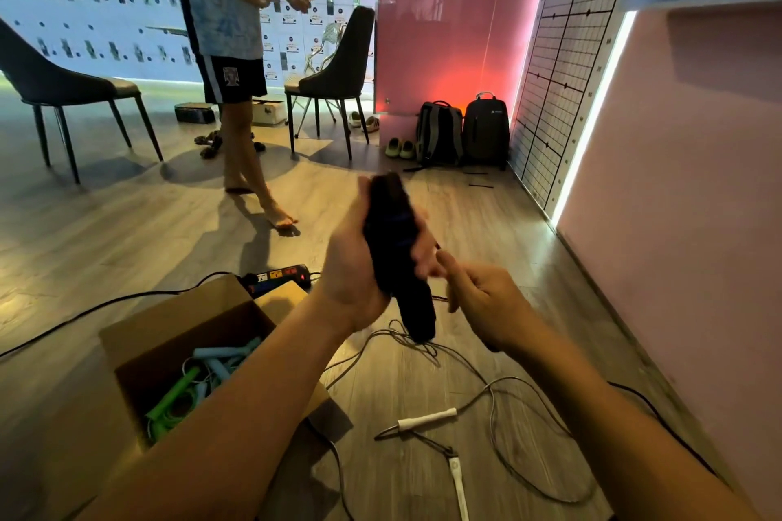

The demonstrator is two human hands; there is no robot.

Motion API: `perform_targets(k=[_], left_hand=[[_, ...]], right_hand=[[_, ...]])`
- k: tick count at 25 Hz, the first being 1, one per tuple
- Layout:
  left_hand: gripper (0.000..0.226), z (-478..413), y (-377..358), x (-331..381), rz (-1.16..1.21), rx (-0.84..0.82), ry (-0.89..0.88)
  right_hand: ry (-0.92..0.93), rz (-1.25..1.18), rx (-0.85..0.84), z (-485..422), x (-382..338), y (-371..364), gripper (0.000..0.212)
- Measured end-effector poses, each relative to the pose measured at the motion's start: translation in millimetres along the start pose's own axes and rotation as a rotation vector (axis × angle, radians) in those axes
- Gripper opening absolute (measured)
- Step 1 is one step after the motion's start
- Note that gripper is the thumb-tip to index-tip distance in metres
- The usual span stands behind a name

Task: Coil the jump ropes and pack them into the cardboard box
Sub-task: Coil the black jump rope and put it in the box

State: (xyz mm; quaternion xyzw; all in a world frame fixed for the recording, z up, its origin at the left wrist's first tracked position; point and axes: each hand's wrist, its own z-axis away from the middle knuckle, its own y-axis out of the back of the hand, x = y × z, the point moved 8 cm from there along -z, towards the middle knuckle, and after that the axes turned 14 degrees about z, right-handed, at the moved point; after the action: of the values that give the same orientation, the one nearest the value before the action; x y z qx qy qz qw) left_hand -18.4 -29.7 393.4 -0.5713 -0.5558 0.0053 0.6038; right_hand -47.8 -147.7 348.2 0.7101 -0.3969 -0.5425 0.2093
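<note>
Your left hand (355, 266) grips the black handles (400, 250); your right hand (482, 300) is curled just beside them, blurred. Green and blue ropes (182, 387) lie in the cardboard box (169, 321).

A grey backpack (440, 133) stands beside a black backpack (485, 129), perhaps touching.

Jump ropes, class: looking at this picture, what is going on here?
A person's left hand holds a pair of black handles upright above the floor. The right hand is close beside them, fingers curled, too blurred to tell whether it pinches anything. The cardboard box already holds a green rope and a blue rope. A white-handled rope lies loose on the floor, not yet coiled.
</note>
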Motion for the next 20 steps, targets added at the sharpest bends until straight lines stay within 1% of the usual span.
perform_targets(k=[2,4,6,8,9,10,11,12,14,16,18,20], left_hand=[[0.062,-1.0,18.2,28.5,0.199,0.154,-0.261],[0.057,2.6,48.0,45.6,0.377,0.338,-0.422],[0.047,8.1,80.4,49.8,0.475,0.534,-0.491],[0.039,13.4,103.3,50.2,0.501,0.692,-0.518],[0.036,15.7,111.2,50.1,0.486,0.760,-0.518],[0.033,17.8,117.3,50.7,0.440,0.822,-0.514],[0.032,19.6,120.9,53.2,0.356,0.869,-0.509],[0.031,20.9,125.4,57.9,0.230,0.901,-0.505],[0.030,21.2,130.5,72.5,-0.091,0.895,-0.494],[0.032,16.5,124.6,82.7,-0.385,0.786,-0.451],[0.033,7.9,110.3,72.6,-0.520,0.632,-0.312],[0.037,1.9,94.0,46.0,-0.624,0.499,-0.113]], right_hand=[[-0.097,0.084,-0.205,2.5,13.2,-17.6,0.057],[-0.133,0.078,-0.428,8.9,19.6,-35.6,0.038],[-0.096,0.057,-0.558,15.7,10.5,-48.2,0.028],[-0.062,0.085,-0.653,26.2,-4.7,-61.0,0.020],[-0.047,0.103,-0.689,30.9,-11.6,-66.1,0.028],[-0.032,0.105,-0.708,33.8,-16.9,-67.7,0.042],[-0.025,0.085,-0.711,35.7,-21.7,-64.4,0.055],[-0.030,0.054,-0.694,35.0,-23.8,-57.1,0.064],[-0.066,-0.040,-0.638,31.1,-23.7,-34.5,0.067],[-0.097,-0.077,-0.573,28.0,-19.2,-12.9,0.062],[-0.055,-0.055,-0.411,22.6,-19.2,6.3,0.056],[0.038,-0.054,-0.269,21.3,-26.5,17.2,0.052]])
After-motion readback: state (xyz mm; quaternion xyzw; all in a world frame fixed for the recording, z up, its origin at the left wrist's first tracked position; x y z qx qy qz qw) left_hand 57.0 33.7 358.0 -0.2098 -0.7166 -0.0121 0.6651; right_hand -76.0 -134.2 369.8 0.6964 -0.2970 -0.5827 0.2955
